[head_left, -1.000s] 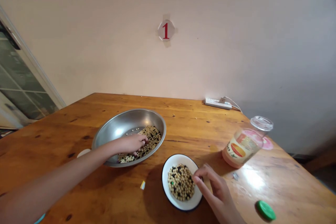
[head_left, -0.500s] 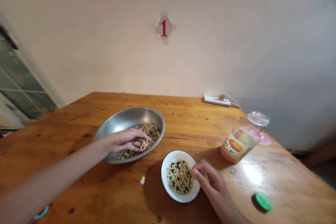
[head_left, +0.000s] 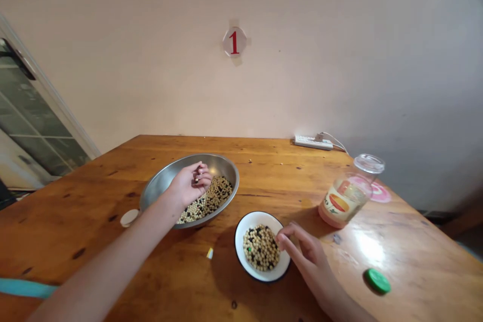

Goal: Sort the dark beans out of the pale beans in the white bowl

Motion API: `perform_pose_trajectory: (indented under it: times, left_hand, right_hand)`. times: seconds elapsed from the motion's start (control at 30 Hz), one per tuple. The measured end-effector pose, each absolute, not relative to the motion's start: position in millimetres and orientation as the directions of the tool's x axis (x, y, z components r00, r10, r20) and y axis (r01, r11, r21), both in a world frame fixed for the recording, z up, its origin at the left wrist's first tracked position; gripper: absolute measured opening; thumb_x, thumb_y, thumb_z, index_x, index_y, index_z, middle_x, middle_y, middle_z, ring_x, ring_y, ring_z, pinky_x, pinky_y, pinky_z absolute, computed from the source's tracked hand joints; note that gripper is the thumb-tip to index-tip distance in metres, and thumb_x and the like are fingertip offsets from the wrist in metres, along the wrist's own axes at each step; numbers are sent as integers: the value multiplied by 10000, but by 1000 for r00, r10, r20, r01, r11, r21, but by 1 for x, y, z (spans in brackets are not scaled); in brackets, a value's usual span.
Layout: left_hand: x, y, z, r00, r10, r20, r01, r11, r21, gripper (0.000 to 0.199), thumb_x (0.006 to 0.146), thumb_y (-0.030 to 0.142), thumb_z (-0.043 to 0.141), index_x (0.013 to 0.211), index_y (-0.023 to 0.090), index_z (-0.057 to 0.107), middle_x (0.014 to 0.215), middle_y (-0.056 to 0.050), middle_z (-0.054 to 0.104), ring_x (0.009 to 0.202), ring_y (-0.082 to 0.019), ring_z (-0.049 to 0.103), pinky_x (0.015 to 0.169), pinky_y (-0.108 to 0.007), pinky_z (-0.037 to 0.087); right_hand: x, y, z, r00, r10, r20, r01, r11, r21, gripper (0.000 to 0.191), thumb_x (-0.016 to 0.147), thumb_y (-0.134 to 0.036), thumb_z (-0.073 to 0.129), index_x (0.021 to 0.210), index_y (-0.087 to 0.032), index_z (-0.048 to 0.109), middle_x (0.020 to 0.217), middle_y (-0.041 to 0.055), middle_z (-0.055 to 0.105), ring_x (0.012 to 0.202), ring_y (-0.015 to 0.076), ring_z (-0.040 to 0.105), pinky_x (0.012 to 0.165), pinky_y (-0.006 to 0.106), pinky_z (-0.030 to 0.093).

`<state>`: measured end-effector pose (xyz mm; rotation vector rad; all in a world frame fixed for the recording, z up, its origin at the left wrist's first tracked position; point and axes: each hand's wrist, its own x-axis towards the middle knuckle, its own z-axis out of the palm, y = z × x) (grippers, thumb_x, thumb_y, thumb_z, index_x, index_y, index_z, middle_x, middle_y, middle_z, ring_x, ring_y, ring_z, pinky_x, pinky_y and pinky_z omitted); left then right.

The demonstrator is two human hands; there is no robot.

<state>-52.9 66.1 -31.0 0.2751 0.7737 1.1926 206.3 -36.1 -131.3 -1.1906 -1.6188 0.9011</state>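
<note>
Above a wide steel basin [head_left: 156, 186], my left hand [head_left: 191, 183] is turned palm up with curled fingers, and a few beans show in it. Pale and black beans [head_left: 217, 195] lie along the basin's right and near side. My right hand [head_left: 304, 251] pinches the right rim of a white bowl [head_left: 246, 224] with a dark edge, thumb and forefinger together. Inside this bowl is a heap of pale and black beans [head_left: 262, 250] with one small green piece among them.
Right of the bowl stands a clear plastic jar [head_left: 343, 204] with a label, near a green lid [head_left: 377, 280]. A power strip [head_left: 313, 142] lies by the wall. A white disc [head_left: 129, 218], a small scrap [head_left: 210, 253] and a teal item [head_left: 28, 288] are also on the table.
My left hand has risen out of the beans in the basin and turned palm up, its fingers curling in. My right hand stays at the bowl's rim. The view has shifted slightly.
</note>
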Motion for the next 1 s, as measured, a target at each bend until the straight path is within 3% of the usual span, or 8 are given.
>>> perform_pose_trajectory:
  times: [0.1,0.3,0.43,0.53,0.63,0.8,1.0]
  left_hand:
    - [-44,69,-28,100,928,-358,-820,280,499,375,956,123,237,604,173,359,457,79,304,282,-14,272,255,-107,216]
    - [-34,76,-22,-27,947,-319,-928,95,360,402,952,100,180,577,190,294,442,80,248,277,-26,243,250,-116,204]
    - [-34,76,-16,-77,949,-306,-956,17,291,374,940,85,202,611,177,353,470,65,341,314,-20,343,309,-91,316]
    - [-34,76,-13,-103,947,-304,-962,-17,271,339,959,178,207,712,174,440,602,8,493,494,-67,555,432,-146,476]
    - [-32,76,-14,-109,944,-311,-959,-17,283,293,956,304,257,904,160,506,799,-67,572,708,-138,636,551,-236,555]
    - [-30,77,-18,-148,933,-329,-935,-23,355,354,934,340,301,1188,160,469,1065,-123,570,936,-160,611,687,-253,559]
    - [-35,71,-15,-232,912,-338,-894,-63,443,504,897,405,312,1352,199,377,1341,-125,449,1263,-203,440,895,-301,500]
  right_hand:
    - [206,-36,-131,-121,958,262,305,287,-908,307,869,-442,499,704,-191,562,668,-3,553,656,137,521,618,229,402]
    - [206,-35,-131,-108,950,291,328,311,-892,325,867,-446,499,686,-184,562,652,3,560,649,141,531,615,235,412]
    - [206,-35,-132,-108,948,298,325,317,-891,337,871,-458,488,689,-183,557,659,8,556,654,144,533,617,239,413]
    - [207,-34,-133,-110,948,297,328,317,-890,343,869,-471,484,701,-183,560,658,9,554,655,148,531,616,242,412]
    - [207,-34,-133,-111,949,296,327,317,-890,344,865,-476,489,703,-182,563,661,9,556,656,146,533,611,239,407]
    - [206,-37,-130,-104,947,303,332,320,-887,350,861,-478,491,685,-182,558,657,7,563,659,146,541,609,236,407]
    - [206,-37,-129,-102,942,320,335,335,-881,318,857,-445,515,690,-182,577,643,0,571,644,137,540,612,229,416]
